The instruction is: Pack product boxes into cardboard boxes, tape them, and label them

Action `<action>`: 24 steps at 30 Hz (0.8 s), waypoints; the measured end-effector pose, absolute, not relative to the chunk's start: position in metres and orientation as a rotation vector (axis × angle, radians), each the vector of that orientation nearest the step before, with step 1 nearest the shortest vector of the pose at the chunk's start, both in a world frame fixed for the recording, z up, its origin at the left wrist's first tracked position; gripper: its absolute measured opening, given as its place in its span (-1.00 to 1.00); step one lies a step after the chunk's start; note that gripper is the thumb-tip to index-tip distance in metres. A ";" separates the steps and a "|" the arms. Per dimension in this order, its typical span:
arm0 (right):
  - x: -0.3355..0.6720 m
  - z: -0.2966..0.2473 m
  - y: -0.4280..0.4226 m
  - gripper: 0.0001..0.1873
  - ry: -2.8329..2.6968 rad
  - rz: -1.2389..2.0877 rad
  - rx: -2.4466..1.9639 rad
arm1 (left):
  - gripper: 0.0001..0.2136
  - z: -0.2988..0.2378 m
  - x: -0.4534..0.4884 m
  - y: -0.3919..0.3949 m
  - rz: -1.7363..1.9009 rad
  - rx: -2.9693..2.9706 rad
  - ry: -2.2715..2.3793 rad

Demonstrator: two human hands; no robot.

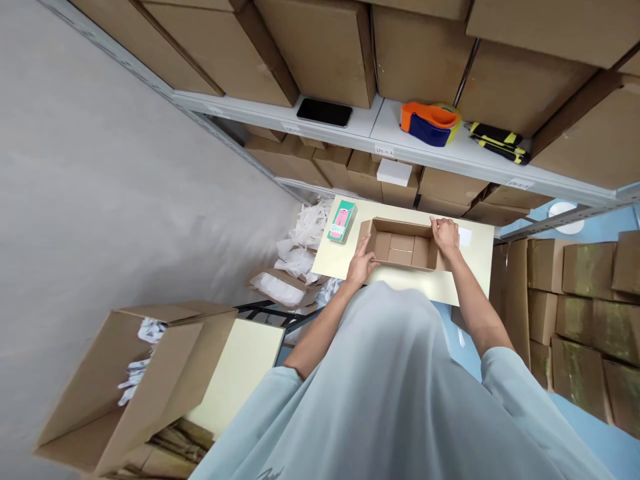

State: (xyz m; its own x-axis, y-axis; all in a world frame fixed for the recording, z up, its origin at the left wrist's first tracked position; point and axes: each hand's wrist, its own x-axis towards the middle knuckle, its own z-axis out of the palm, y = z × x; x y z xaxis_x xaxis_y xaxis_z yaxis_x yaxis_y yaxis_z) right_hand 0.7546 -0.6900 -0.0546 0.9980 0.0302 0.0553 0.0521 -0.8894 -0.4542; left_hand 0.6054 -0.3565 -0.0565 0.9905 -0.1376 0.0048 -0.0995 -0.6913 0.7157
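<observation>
A small open cardboard box (401, 248) sits on a pale yellow table (475, 267) below me. My left hand (361, 261) grips the box's left wall, fingers curled over the rim. My right hand (445, 233) holds the right wall near its far corner, fingers closed over the edge. The box's inside shows only folded bottom flaps. A green packet with a pink item (343, 221) lies on the table just left of the box.
A shelf (360, 127) above holds a black phone (324, 112), an orange-blue tape dispenser (430, 123) and a yellow-black tool (497, 141) among cardboard boxes. A large open carton (150, 373) stands at lower left. White bags (300, 253) are piled left of the table. Stacked cartons (585, 313) fill the right.
</observation>
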 end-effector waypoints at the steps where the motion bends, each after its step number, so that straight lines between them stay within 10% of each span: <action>1: 0.752 -0.051 -0.690 -0.13 -0.097 -0.045 -2.684 | -0.92 -0.057 0.604 -0.357 -0.066 2.347 -0.160; 14: 0.704 -0.046 -0.635 -0.23 -0.399 -0.017 -2.480 | -0.96 -0.054 0.502 -0.310 0.125 2.412 0.000; 24: 0.627 -0.008 -0.387 -0.52 -0.955 0.111 -2.265 | -0.92 -0.024 0.295 -0.207 0.335 2.404 0.790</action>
State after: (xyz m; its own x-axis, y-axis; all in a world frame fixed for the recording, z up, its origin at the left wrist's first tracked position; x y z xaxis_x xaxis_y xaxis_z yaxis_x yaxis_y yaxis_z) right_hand 0.6269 -0.3872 -0.0080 0.7288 0.6631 0.1708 0.6065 -0.5094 -0.6105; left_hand 0.2953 -0.2072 -0.0238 0.7930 0.6068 0.0541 0.4609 -0.6558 0.5979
